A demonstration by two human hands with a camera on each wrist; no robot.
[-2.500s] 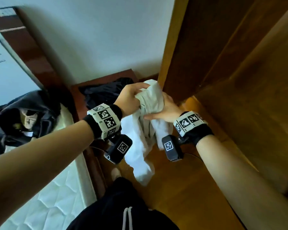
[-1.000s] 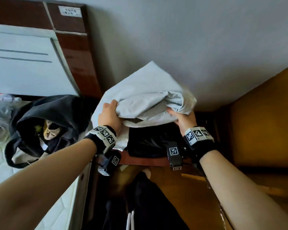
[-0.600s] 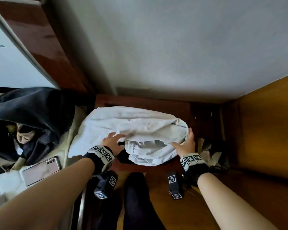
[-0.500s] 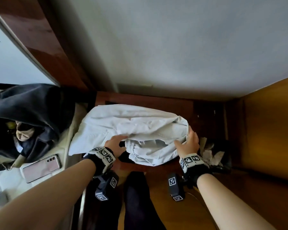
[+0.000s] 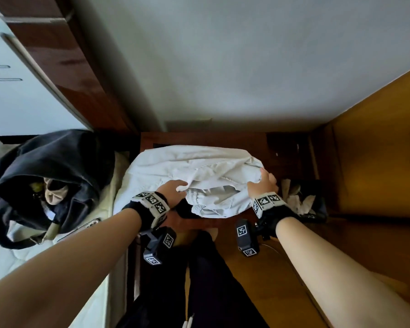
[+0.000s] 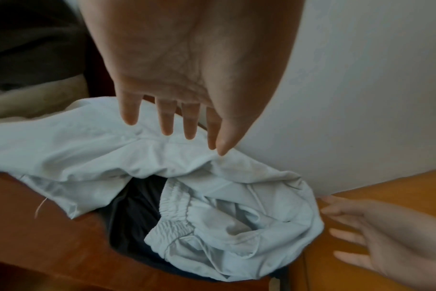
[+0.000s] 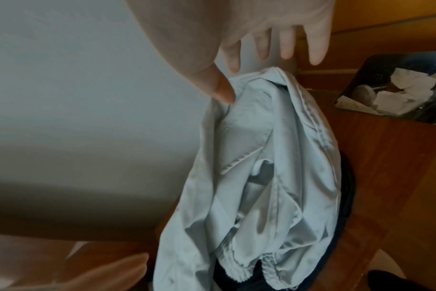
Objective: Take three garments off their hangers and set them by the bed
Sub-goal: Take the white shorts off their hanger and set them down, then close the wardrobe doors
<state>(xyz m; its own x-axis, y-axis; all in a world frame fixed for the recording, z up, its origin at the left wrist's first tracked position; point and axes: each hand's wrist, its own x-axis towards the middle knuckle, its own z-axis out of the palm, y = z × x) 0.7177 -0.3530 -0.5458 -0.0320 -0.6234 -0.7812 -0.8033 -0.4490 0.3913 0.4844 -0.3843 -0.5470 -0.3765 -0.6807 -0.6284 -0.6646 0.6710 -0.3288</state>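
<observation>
A white garment (image 5: 192,171) lies crumpled on the reddish-brown nightstand (image 5: 199,139), on top of a dark garment (image 5: 184,210). My left hand (image 5: 173,190) is at the white garment's near left edge. In the left wrist view its fingers (image 6: 166,122) are straight and hover just over the white garment (image 6: 212,196), holding nothing. My right hand (image 5: 263,183) is at the garment's right end. In the right wrist view its fingers (image 7: 286,47) are spread straight, and the thumb (image 7: 222,90) touches the white garment (image 7: 261,177). No hanger is in view.
A black bag (image 5: 50,176) lies open on the mattress (image 5: 21,254) at left, with a phone (image 5: 88,224) beside it. A dark bin (image 5: 303,202) with crumpled paper stands right of the nightstand. A wooden wardrobe (image 5: 376,150) closes the right side. My dark trousers and the wooden floor (image 5: 258,280) are below.
The white garment, held up in both hands a second ago, has come down onto the nightstand over the dark garment. Both hands have let go and opened.
</observation>
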